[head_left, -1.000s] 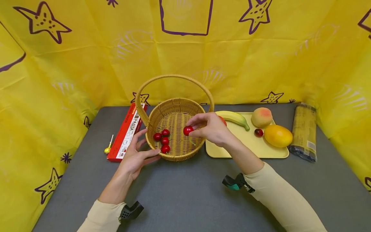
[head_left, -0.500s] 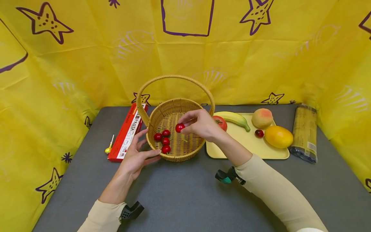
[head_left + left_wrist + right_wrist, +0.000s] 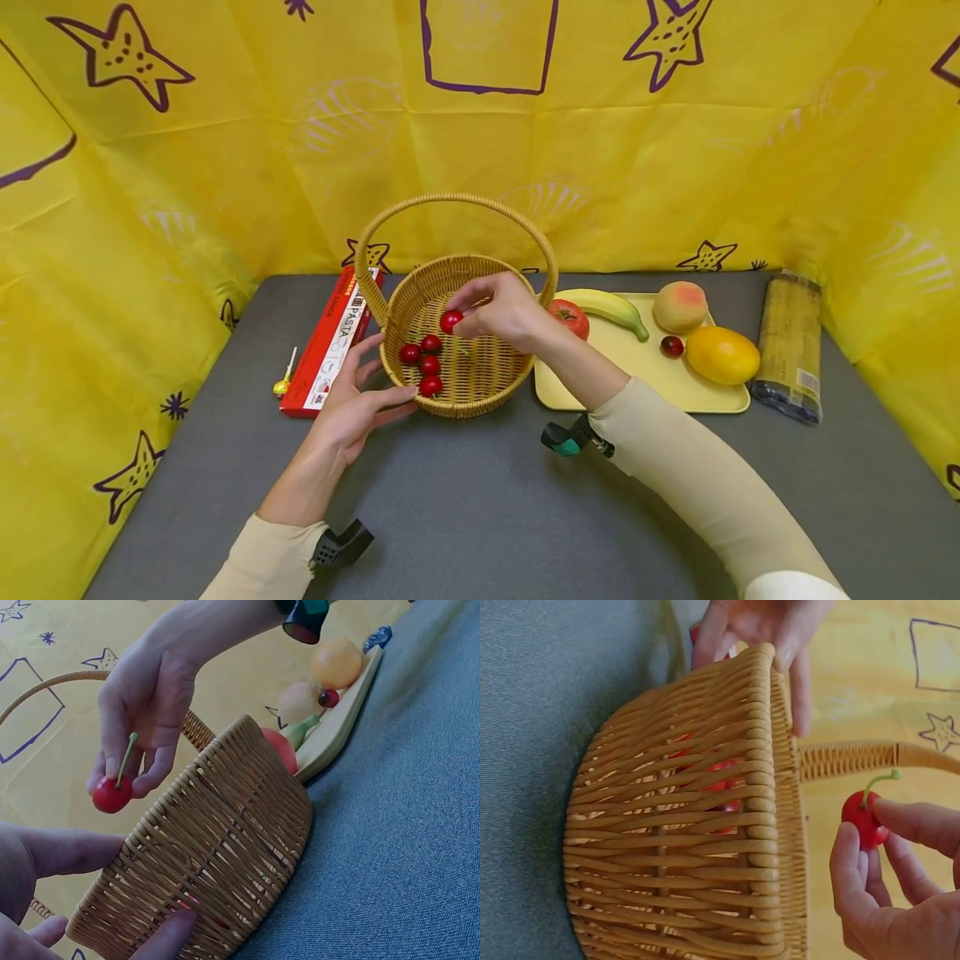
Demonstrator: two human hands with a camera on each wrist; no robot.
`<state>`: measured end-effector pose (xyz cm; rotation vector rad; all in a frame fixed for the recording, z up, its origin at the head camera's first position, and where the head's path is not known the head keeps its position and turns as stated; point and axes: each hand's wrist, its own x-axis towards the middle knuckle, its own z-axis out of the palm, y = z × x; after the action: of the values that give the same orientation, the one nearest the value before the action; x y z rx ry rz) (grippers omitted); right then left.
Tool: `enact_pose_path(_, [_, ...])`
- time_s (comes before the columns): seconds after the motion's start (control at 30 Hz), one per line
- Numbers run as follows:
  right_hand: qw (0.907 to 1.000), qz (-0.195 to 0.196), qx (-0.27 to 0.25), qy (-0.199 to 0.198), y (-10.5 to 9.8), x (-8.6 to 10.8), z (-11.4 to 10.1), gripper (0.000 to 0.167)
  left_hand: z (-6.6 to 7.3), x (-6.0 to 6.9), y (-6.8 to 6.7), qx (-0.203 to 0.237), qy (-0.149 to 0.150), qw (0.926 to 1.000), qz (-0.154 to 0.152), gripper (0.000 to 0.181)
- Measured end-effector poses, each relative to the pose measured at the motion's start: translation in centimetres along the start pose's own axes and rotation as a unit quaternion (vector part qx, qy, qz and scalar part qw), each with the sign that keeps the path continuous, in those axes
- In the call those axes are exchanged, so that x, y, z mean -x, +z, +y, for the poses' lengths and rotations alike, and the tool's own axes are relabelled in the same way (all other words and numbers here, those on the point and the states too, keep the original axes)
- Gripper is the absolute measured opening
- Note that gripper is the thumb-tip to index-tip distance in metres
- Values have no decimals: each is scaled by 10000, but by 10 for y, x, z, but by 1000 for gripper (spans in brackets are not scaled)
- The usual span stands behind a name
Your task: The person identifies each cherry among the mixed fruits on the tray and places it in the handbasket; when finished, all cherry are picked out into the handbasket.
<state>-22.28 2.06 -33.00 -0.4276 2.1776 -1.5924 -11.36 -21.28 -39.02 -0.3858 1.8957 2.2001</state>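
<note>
My right hand (image 3: 501, 310) pinches a red cherry (image 3: 451, 322) between thumb and fingertips, above the inside of a round wicker basket (image 3: 457, 408). The right wrist view shows the cherry's short green stem (image 3: 877, 780) pointing up. At the basket's left side, my left hand (image 3: 352, 417) rests with fingers spread and fairly straight. Its thumb touches the rim, and another finger (image 3: 169, 934) lies against the outer weave. Several cherries (image 3: 430, 365) lie together on the basket floor at the left. The arched basket handle (image 3: 453, 198) stands upright.
Right of the basket, a pale yellow tray (image 3: 637, 396) bears a tomato (image 3: 570, 320), banana (image 3: 611, 310), peach (image 3: 680, 307), dark cherry (image 3: 672, 347) and mango (image 3: 722, 355). Beyond lies a wrapped package (image 3: 787, 346). A red pasta box (image 3: 330, 346) and lollipop (image 3: 285, 379) lie left.
My right hand has moved left over the basket with the pinched cherry, nearer the cherries inside, uncovering the tomato. The left hand has stayed at the basket's side.
</note>
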Motion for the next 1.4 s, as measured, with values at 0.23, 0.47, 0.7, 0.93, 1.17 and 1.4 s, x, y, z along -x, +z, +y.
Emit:
enact_pose_path(0.23, [9995, -158, -181, 186, 4, -13, -4, 26, -1, 0, 0, -40, 43, 10000, 23, 95])
enact_pose_path(0.47, [9975, -245, -389, 543, 9, -31, -5, 26, -2, 0, 1, 20, 134, 9999, 48, 96])
enact_pose_path(0.7, [9955, -301, -342, 833, 13, -48, -4, 28, -1, 0, 1, 27, 96, 9999, 34, 95])
enact_pose_path(0.93, [9937, -377, -235, 1026, 19, -62, -7, 25, -1, 1, 1, 31, 72, 10000, 10, 95])
enact_pose_path(1.17, [9905, -510, -183, 1267, 28, -76, -11, 24, -1, 0, 1, 9, 92, 9999, 42, 95])
enact_pose_path(1.4, [9894, -597, -46, 1323, 37, -85, -16, 25, -2, -1, 0, 0, 95, 9999, 60, 95])
